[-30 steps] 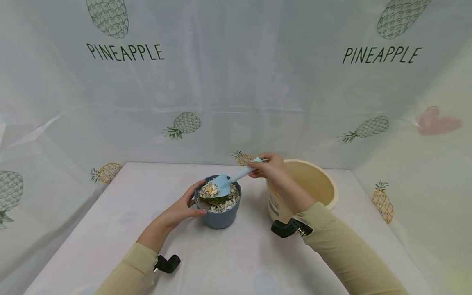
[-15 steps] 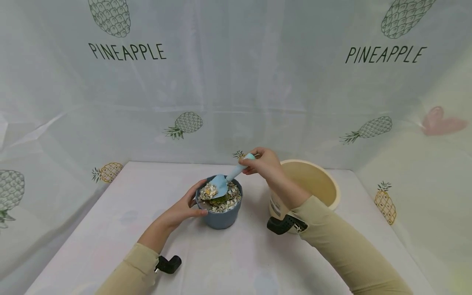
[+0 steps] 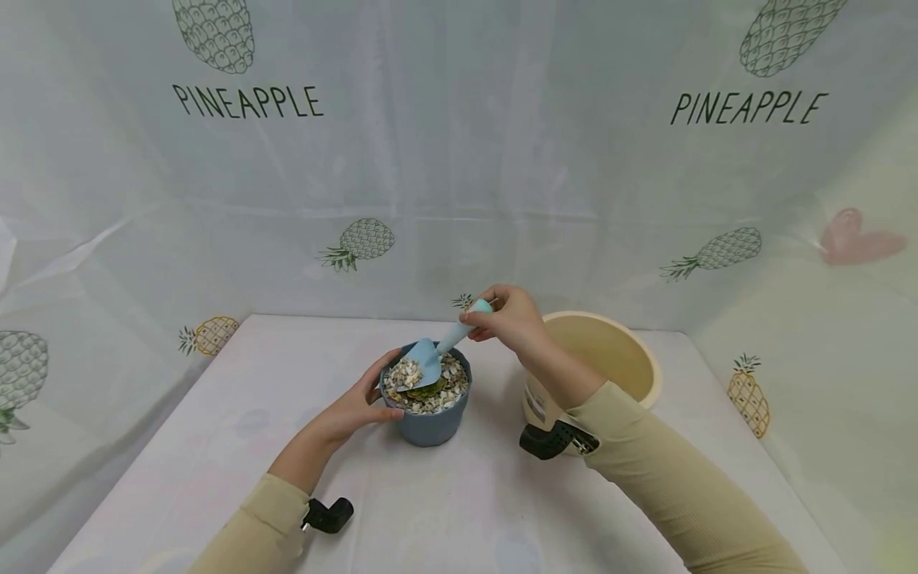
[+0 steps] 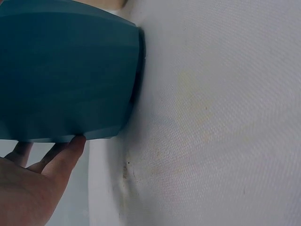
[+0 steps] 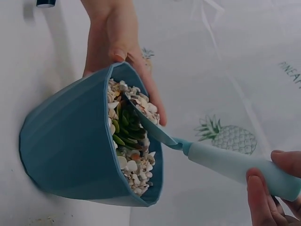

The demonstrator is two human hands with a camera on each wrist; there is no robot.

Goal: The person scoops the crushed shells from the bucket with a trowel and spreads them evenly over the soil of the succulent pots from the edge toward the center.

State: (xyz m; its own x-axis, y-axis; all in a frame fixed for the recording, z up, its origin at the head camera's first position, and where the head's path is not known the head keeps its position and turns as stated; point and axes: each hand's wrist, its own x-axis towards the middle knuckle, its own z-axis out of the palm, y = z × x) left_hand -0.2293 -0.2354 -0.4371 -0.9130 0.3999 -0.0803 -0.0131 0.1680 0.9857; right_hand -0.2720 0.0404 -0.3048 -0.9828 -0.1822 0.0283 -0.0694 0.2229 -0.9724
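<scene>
My left hand [image 3: 353,413] grips the side of a blue-grey flowerpot [image 3: 429,430], thumb along the near rim and fingers round the far left. White gravel fills the pot, and a green succulent [image 5: 126,126] grows in its middle. Between thumb and fingers, my right hand [image 3: 511,320] holds the handle end of a light blue hand trowel [image 3: 452,338]. Its blade slants down over the left part of the pot, bearing a small heap of gravel [image 3: 406,373] above the succulent. In the left wrist view, fingertips touch the wall of the pot [image 4: 70,70].
Right of the pot stands a cream bucket [image 3: 649,363], partly covered by my right forearm. A pale cloth [image 3: 459,510] covers the table. Behind it hangs a curtain [image 3: 459,159] printed with pineapples.
My right hand has moved left with the trowel, whose handle now stands steeper. The heap on the blade looks smaller and lies nearer the pot's gravel. My left hand keeps its grip.
</scene>
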